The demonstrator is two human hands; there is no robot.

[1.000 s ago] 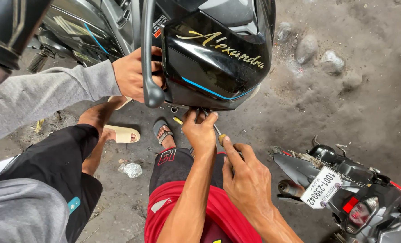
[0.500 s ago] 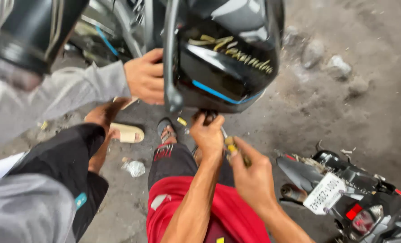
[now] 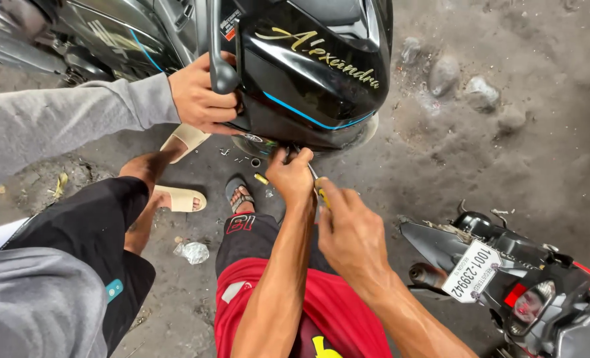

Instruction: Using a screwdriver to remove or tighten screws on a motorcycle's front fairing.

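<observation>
Screwdriver (image 3: 318,192) clamped in R hand (image 3: 348,232), shaft angled up-left to fairing (image 3: 308,79) underside; L hand (image 3: 292,176) nearer, fingers curled at tip; grip contents can't be told.

Outdoor ground (image 3: 507,166) of dark, packed dirt under flat daylight; grey stones (image 3: 464,83) upper right, crumpled foil (image 3: 193,252) lower left, second motorbike (image 3: 514,278) parked at right.

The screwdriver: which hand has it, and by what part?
The right hand grips the screwdriver by its yellow handle. The left hand pinches near the tip under the black motorcycle panel.
</observation>
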